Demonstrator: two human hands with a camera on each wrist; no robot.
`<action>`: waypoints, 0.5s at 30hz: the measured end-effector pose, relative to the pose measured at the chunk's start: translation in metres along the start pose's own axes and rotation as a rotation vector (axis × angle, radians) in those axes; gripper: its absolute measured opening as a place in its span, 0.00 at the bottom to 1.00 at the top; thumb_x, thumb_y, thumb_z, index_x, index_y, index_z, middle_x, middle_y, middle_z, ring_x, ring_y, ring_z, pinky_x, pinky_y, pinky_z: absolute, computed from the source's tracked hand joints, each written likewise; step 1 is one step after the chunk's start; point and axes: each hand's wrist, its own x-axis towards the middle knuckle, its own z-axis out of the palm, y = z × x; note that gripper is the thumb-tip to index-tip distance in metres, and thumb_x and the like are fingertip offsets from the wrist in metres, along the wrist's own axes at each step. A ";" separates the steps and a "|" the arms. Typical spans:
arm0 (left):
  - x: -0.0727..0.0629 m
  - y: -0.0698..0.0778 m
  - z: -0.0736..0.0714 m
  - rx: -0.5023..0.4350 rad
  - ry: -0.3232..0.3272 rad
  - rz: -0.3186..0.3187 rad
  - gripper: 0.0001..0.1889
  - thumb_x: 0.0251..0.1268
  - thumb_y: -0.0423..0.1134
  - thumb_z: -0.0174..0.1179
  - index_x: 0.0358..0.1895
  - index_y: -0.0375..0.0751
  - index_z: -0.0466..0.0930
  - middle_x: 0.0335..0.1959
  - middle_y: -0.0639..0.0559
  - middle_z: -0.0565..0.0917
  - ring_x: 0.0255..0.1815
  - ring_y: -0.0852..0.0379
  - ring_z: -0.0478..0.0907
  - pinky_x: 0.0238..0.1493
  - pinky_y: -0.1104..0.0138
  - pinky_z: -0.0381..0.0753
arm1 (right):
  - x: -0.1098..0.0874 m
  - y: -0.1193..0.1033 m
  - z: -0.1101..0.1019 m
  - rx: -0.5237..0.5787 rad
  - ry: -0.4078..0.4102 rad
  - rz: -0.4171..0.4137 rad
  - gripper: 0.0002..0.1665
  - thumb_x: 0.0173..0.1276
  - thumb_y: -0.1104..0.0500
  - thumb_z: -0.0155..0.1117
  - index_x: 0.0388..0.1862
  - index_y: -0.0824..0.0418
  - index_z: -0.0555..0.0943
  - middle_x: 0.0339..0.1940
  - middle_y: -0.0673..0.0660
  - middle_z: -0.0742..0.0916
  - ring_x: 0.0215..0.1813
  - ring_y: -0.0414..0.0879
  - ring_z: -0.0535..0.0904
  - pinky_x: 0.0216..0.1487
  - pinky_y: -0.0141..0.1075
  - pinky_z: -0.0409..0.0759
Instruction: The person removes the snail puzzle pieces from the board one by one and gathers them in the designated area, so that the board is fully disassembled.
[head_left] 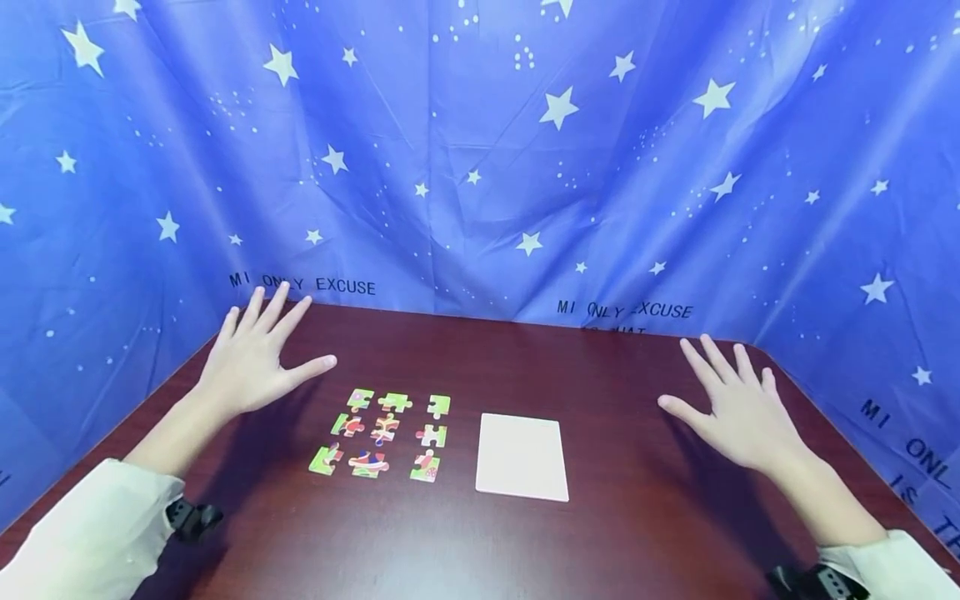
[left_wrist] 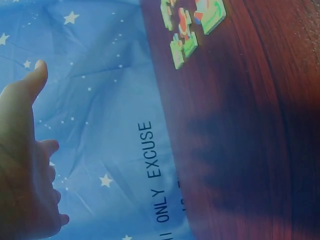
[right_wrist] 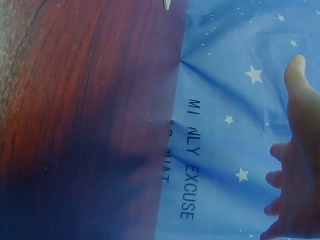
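Both hands hover over the table with fingers spread and nothing held. My left hand (head_left: pixel 251 358) is beyond and to the left of several jigsaw puzzle pieces (head_left: pixel 369 464), its thumb pointing toward them. These pieces lie separately in three rough columns, green with red and other coloured printing. Just right of them lies a flat white square board (head_left: pixel 522 457). Farther right is my right hand (head_left: pixel 738 408), its thumb toward the board. In the left wrist view, some puzzle pieces (left_wrist: pixel 184 37) show at the top, away from the left hand (left_wrist: pixel 30 165). The right wrist view shows the right hand (right_wrist: pixel 302 165) in side view.
A dark reddish-brown wooden table (head_left: pixel 360 542) carries everything. Blue cloth (head_left: pixel 450 108) with white stars and black lettering hangs behind it and along both sides. Black wrist devices (head_left: pixel 193 518) sit at the pale sleeves.
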 end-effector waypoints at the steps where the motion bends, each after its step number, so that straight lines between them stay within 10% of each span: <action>1: -0.001 0.000 0.001 0.001 -0.007 0.000 0.48 0.57 0.73 0.50 0.77 0.51 0.49 0.79 0.40 0.44 0.79 0.32 0.36 0.71 0.34 0.39 | -0.002 0.001 0.002 0.002 -0.009 0.002 0.52 0.66 0.30 0.51 0.79 0.52 0.46 0.78 0.68 0.55 0.73 0.79 0.45 0.61 0.77 0.44; 15: -0.002 -0.004 0.007 0.006 -0.061 -0.028 0.49 0.58 0.73 0.48 0.76 0.46 0.50 0.79 0.37 0.46 0.78 0.31 0.40 0.70 0.33 0.39 | 0.003 0.007 0.014 0.022 -0.048 0.016 0.52 0.66 0.29 0.50 0.79 0.52 0.45 0.78 0.68 0.55 0.75 0.76 0.46 0.62 0.76 0.43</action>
